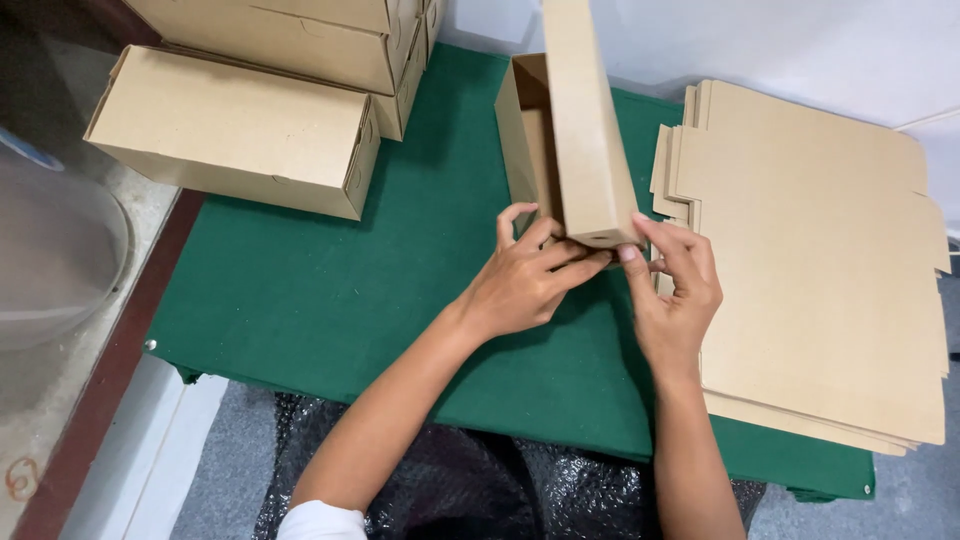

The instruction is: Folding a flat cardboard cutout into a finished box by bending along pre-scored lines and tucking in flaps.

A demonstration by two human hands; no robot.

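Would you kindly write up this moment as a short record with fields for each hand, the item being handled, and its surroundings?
Left hand: left hand presses the near end of the half-folded cardboard box
Right hand: right hand pinches the same end with its fingertips
Box state: open, lid panel raised
Surface: green mat
To the right: stack of flat cardboard blanks
To the upper left: finished closed boxes

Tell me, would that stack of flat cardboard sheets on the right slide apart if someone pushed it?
Probably yes. The stack of flat cardboard sheets lies loose, its edges already fanned and uneven, so the top sheets would likely slip. A single sheet looks thin, so it is likely light and would bend somewhat when lifted by one edge. The green cloth beneath may grip the bottom sheet.
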